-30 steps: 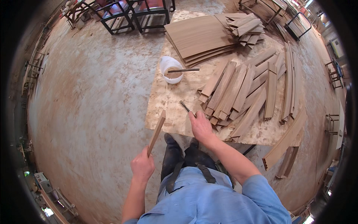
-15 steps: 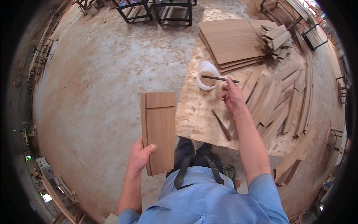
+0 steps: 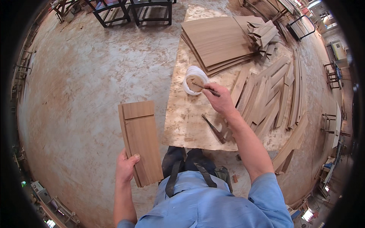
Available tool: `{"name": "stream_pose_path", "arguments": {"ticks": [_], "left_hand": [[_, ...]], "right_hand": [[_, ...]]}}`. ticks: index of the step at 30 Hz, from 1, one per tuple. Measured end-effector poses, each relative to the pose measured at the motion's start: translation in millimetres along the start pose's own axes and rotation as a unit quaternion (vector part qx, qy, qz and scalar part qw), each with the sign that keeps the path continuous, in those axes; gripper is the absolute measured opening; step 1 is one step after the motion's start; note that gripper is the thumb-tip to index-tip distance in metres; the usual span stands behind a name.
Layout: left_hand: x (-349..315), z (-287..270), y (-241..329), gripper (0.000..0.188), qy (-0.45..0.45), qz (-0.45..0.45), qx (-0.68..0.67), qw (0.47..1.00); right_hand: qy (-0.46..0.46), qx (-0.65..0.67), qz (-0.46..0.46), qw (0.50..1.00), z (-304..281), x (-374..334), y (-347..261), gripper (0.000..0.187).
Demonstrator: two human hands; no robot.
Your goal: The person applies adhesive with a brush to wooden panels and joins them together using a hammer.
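Observation:
My left hand (image 3: pixel 126 166) grips the lower left edge of a narrow wooden panel (image 3: pixel 142 148), its thumb on the face. The panel has a groove across it near the top and another along its left side. My right hand (image 3: pixel 219 98) pinches a thin dark stick (image 3: pixel 210 91). The stick's far end reaches into a white tub (image 3: pixel 187 88) with brown contents (image 3: pixel 195 84), which I cannot identify for certain. Closer to me on the plywood-like tabletop (image 3: pixel 182 129) lies a dark, tapered hand tool (image 3: pixel 215 130), apart from both hands.
Large wooden boards (image 3: pixel 216 38) are stacked at the table's far side, with a pile of short offcuts (image 3: pixel 263 35) on their right end. Several long wooden strips (image 3: pixel 262 95) cover the right side. Dark frames (image 3: pixel 150 13) stand on the floor beyond.
The stick has come down from above the tub, and its far end is now inside. My view has turned right, shifting the scene leftward; the left hand still holds the panel.

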State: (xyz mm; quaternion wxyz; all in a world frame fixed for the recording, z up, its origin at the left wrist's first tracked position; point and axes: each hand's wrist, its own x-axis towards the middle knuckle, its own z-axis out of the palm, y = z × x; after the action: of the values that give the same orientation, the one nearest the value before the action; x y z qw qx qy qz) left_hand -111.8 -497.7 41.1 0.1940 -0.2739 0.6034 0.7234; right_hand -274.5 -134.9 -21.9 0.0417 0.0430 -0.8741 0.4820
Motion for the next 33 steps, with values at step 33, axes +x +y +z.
{"name": "stream_pose_path", "arguments": {"ticks": [33], "left_hand": [[-15.6, 3.7, -1.0, 0.034, -0.009, 0.012, 0.073, 0.997]], "right_hand": [[-0.119, 0.558, 0.273, 0.775, 23.0, -51.5, -110.1, 0.02]]}}
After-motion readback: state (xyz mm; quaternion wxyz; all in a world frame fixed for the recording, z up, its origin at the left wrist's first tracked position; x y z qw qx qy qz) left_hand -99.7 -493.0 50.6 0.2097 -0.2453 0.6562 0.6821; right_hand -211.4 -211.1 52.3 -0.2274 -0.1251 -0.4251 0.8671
